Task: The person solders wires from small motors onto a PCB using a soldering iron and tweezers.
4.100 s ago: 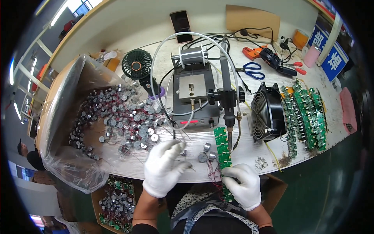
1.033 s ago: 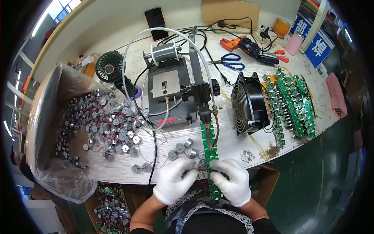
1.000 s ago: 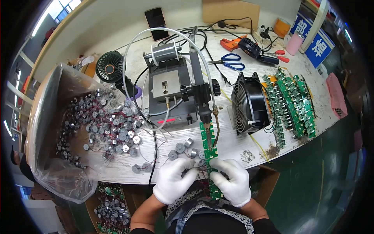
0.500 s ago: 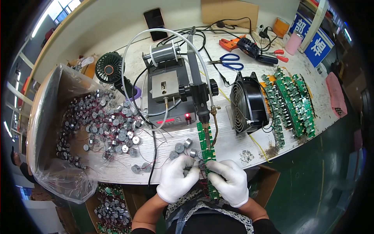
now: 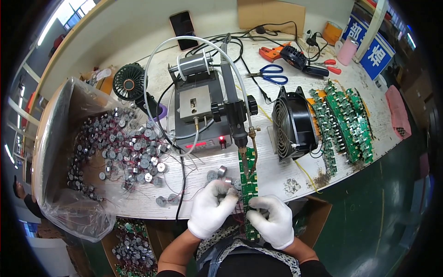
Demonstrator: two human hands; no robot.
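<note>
A long green circuit board strip [image 5: 249,188] lies lengthwise beneath the tip of a soldering iron [image 5: 238,124] clamped in a stand, its near end reaching past the table edge. My right hand [image 5: 272,219], in a white glove, pinches at the strip's right edge with thumb and forefinger. To the left of the strip, my gloved left hand [image 5: 212,210] has its fingertips pressed together; what is between them is too small to tell. Several round silver parts [image 5: 222,171] with thin wires sit just beyond the left fingers. Thin red wires show between the hands, partly hidden.
A soldering station [image 5: 203,117] with a solder spool [image 5: 194,63] stands behind the hands. On the left, a plastic-lined box [image 5: 55,152] spills wired round parts. A black fan [image 5: 295,122] and stacked circuit boards [image 5: 346,124] are at right, with blue-handled scissors [image 5: 273,74] behind.
The circuit board strip has shifted slightly toward me and to the right. My right hand has moved a little nearer to me, and my left fingertips have come away from the strip.
</note>
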